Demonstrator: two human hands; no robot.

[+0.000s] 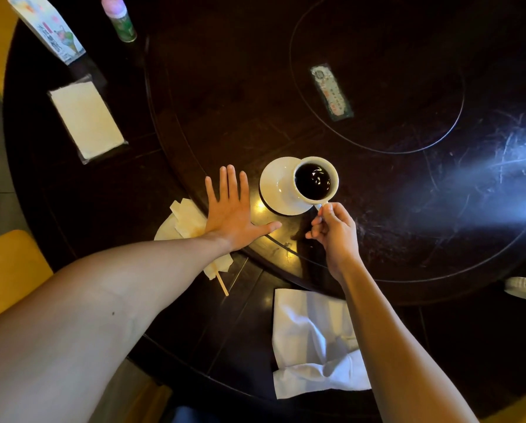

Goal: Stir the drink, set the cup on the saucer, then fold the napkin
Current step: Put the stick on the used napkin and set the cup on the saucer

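Plainly, the table (377,209) could take a spill: the right hand (335,232) pinches only the handle of the cup (316,181), brim-full of dark drink and overhanging the 3 o'clock rim of the saucer (275,186), otherwise bare. The left hand (232,212) lies released, flat. The napkin (310,343) waits crumpled at 6 o'clock.
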